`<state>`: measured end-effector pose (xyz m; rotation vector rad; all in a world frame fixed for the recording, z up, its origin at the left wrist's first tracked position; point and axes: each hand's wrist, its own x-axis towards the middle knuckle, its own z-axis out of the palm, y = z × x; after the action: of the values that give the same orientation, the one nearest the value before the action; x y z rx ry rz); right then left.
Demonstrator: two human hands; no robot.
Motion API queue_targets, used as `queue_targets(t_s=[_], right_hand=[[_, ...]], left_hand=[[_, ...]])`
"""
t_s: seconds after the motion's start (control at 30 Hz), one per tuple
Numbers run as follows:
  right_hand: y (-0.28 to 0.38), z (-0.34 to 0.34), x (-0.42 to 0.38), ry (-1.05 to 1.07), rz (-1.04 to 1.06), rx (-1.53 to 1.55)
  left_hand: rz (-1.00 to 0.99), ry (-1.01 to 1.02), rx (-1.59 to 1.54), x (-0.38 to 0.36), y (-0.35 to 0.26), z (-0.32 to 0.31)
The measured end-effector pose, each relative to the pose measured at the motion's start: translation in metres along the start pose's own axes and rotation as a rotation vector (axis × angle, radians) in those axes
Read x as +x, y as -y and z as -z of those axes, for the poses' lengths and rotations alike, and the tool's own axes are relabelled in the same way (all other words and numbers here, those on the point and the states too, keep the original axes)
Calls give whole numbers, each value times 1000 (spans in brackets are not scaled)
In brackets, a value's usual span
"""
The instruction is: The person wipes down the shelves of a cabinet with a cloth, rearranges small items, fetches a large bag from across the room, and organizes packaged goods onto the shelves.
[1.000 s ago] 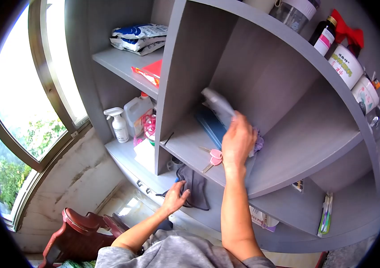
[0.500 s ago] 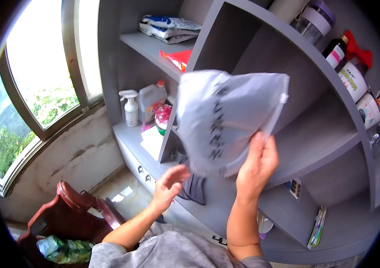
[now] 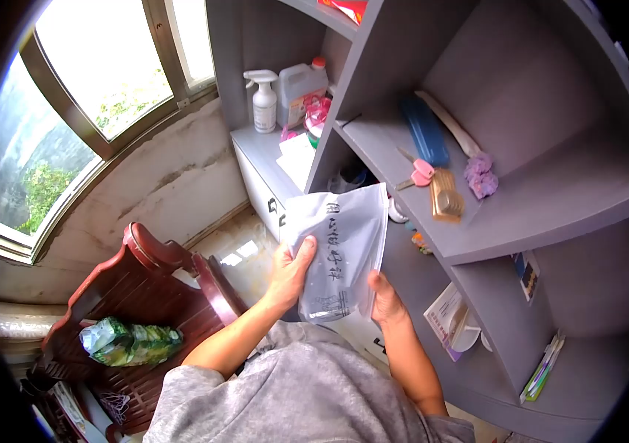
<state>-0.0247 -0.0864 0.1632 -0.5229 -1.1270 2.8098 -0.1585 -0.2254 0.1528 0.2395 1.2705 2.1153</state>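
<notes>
The grey bag [image 3: 340,251] is gripped at both side edges, left hand [image 3: 290,273] and right hand [image 3: 386,299] closed on it, keeping its printed face readable below the shelf [image 3: 551,214].

A grey printed plastic pouch [image 3: 340,251] was held between the left hand [image 3: 290,269] and right hand [image 3: 386,299], below a grey wooden shelf [image 3: 551,210] on which pink-tagged keys [image 3: 419,172] lay.
</notes>
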Motion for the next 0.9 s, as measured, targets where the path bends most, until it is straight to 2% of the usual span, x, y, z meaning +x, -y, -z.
queue_targets(t_s=[0.03,0.07,0.17,0.2,0.23,0.3,0.37,0.43,0.5,0.57,0.63,0.7,0.77,0.83,0.9], right_hand=[[-6,-4,-2,-30,-42,-12],[-9,-11,-2,-125,-53,-85],[-30,15,-9,-205,-84,3],[-33,22,-18,-249,-76,46],[-37,32,-29,-329,-51,78],[-47,59,-52,-486,2,138],[-52,87,-75,-579,67,166],[-54,103,-90,-634,162,129],[-55,112,-97,-669,176,154],[-59,121,-105,-707,203,149],[-69,131,-106,-734,238,111],[-72,135,-112,-738,251,112],[-76,140,-117,-776,265,152],[-75,140,-123,-756,256,164],[-70,139,-125,-742,235,222]], left_hand=[[48,-26,43,-1,14,1],[1,-78,171,-1,24,-1],[56,-81,213,17,60,20],[105,-152,405,31,81,43],[-34,-148,284,35,78,36],[16,-181,487,49,83,35],[4,-37,763,58,95,25],[-230,133,988,65,104,-2],[-264,176,1201,84,132,-33],[-217,202,1434,98,137,-65],[-95,212,1610,112,166,-70],[-331,238,1762,114,194,-54],[-470,373,1612,110,198,-42],[-503,472,1371,95,187,-29],[-368,335,1022,59,171,-31]])
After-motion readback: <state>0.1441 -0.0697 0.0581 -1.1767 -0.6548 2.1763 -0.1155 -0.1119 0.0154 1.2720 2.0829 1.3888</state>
